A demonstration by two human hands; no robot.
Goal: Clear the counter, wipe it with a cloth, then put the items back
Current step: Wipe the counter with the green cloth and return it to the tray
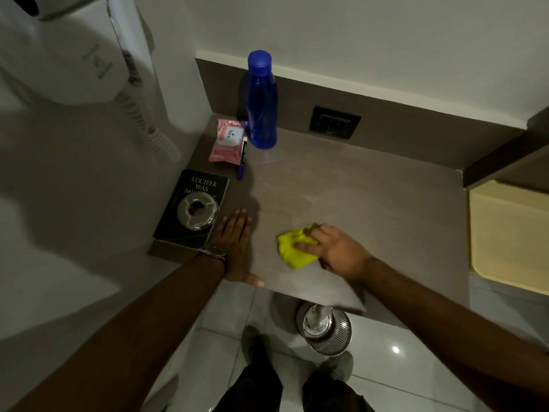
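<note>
My right hand (pixel 332 249) presses a crumpled yellow cloth (pixel 292 248) onto the brown counter (pixel 356 197) near its front edge. My left hand (pixel 236 245) lies flat and open on the counter, beside a black book (pixel 181 212) that carries a round glass ashtray (pixel 197 210). At the back left stand a tall blue bottle (pixel 262 99), a pink wipes pack (pixel 227 141) and a blue marker (pixel 242 157) lying next to the pack.
A wall socket (pixel 335 122) sits in the backsplash. A white wall-mounted hair dryer (pixel 74 55) with a coiled cord hangs at the left. Below the counter stands a metal bin (pixel 325 328) on the tiled floor. A cream surface (pixel 511 233) adjoins at the right.
</note>
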